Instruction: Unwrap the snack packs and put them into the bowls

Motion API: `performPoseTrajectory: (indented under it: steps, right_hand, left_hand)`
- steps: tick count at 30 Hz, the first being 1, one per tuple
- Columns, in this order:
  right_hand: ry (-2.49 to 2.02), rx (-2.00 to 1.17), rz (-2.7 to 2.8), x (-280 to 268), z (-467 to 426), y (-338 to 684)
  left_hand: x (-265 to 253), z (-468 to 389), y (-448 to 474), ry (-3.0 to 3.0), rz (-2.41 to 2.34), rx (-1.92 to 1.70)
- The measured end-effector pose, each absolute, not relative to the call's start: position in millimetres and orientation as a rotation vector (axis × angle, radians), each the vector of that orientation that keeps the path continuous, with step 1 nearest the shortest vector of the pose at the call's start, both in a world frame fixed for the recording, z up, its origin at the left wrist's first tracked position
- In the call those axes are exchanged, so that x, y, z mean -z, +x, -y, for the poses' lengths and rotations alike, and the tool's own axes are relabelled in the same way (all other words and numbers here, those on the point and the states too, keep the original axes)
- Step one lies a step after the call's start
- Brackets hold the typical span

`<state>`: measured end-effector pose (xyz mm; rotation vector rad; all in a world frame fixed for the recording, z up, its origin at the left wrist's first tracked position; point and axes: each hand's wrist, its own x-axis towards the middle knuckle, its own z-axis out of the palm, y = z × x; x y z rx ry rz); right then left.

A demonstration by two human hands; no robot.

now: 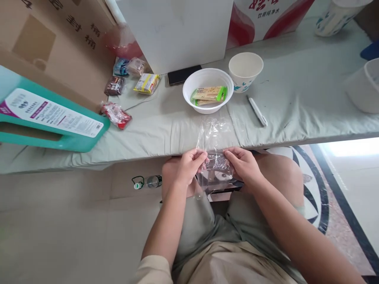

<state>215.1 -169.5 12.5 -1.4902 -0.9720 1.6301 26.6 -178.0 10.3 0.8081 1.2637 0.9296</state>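
A clear plastic bag [217, 132] stretches between my two hands at the table's front edge, its far part lying on the cloth and its near part hanging over my lap. My left hand [192, 163] pinches its left side between thumb and fingers. On the opposite side, my right hand [242, 162] grips the plastic in the same way. Just beyond the bag stands a white bowl [189, 94] holding several green-ended packets [209, 94]. Beside the bowl are a paper cup [245, 69] and a white pen [257, 112].
Small wrapped snacks [147, 83] lie to the left, near a teal jug [59, 118] and a large cardboard box [59, 47]. A black phone [183, 75] rests behind the bowl. More cups [365, 86] stand at right. A plastic bottle [152, 182] is on the floor.
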Motion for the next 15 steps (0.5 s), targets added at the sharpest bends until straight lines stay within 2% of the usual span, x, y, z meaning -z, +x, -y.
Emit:
performPoseTrajectory:
  steps: [3, 8, 11, 15]
  right_hand:
    - [-1.454, -1.583, 0.957, -7, 167, 220]
    - [-1.274, -1.778, 0.840, 4, 172, 218]
    - [-1.250, -1.712, 0.826, 2, 177, 220]
    - [-1.279, -1.646, 0.906, -7, 183, 227]
  left_hand:
    - [-8, 174, 17, 0.817, -1.169, -0.922]
    - [9, 180, 17, 0.845, -1.147, -0.934]
    - [13, 186, 19, 0.889, -1.167, -1.007]
    - [4, 191, 18, 1.167, -1.215, -0.860]
